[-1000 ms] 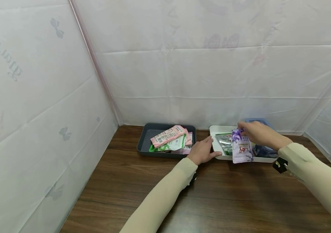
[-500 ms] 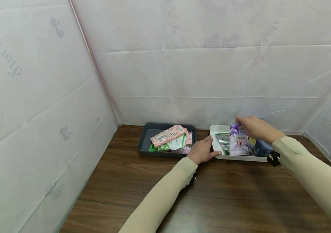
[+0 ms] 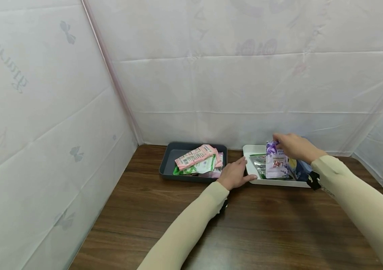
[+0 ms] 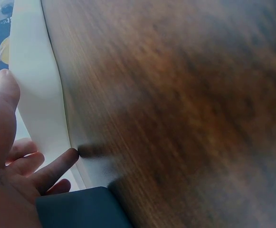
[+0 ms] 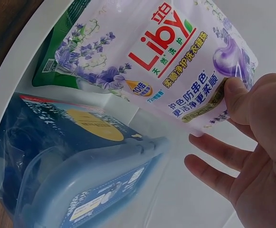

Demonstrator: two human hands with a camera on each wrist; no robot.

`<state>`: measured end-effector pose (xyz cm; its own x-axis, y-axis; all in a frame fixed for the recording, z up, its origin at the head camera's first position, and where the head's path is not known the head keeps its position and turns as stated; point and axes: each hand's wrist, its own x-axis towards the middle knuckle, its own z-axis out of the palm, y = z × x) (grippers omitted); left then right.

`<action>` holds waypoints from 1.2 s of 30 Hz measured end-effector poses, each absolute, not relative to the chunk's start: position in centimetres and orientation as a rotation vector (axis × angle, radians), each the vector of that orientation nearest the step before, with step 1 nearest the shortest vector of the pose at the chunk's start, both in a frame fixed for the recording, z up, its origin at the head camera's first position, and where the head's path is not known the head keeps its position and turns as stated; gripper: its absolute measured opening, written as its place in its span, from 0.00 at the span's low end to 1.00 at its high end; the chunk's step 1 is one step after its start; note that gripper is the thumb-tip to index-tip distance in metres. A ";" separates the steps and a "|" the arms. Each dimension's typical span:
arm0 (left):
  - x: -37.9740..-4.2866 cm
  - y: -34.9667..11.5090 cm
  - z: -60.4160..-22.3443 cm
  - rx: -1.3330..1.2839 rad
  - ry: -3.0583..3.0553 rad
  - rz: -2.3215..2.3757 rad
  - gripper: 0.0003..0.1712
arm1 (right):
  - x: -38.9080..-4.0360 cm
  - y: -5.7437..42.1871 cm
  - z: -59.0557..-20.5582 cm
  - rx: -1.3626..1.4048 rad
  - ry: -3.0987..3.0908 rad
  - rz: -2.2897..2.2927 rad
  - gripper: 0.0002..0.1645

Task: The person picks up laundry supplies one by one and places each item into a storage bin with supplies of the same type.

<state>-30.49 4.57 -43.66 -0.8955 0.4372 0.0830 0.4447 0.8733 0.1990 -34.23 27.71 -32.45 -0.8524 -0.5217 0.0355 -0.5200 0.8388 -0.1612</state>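
Observation:
My right hand point(image 3: 297, 146) pinches the top edge of a purple Liby laundry pouch point(image 5: 161, 52) between thumb and fingers, the pouch hanging upright over the white tray point(image 5: 14, 71). Under and beside it in that tray lie a silver-and-green packet point(image 3: 259, 164) and a blue pack with a yellow patch point(image 5: 85, 123). At the tray's left front corner, my left hand point(image 3: 234, 174) lies with fingers spread, thumb toward the tray's rim. The left wrist view shows its fingers right at the tray's white outer wall point(image 4: 38, 71). Nothing is held in that hand.
Left of my left hand stands a dark grey tray point(image 3: 171, 161) holding pink packets point(image 3: 195, 156) and a green-and-white packet point(image 3: 199, 167). A blue container point(image 5: 114, 185) sits at the right end of the white tray. White sheeting point(image 3: 191, 75) rises behind the wooden table point(image 3: 144, 217).
My right hand has moved slightly left and back, bringing the Liby pouch from the tray's front edge to over its inside. My left hand has stayed in place.

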 end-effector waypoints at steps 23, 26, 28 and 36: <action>-30.4 4.6 -43.5 -0.690 -3.014 -0.323 0.47 | -35.6 26.7 -34.1 -0.789 2.944 -0.267 0.03; -30.2 4.7 -43.4 -0.688 -3.016 -0.321 0.47 | -35.7 26.8 -34.3 -0.782 2.949 -0.261 0.04; -30.2 4.7 -43.4 -0.690 -3.014 -0.321 0.47 | -35.8 26.8 -34.5 -0.777 2.952 -0.261 0.05; -29.9 4.8 -43.2 -0.679 -3.022 -0.331 0.46 | -36.1 26.4 -35.2 -0.795 2.989 -0.252 0.05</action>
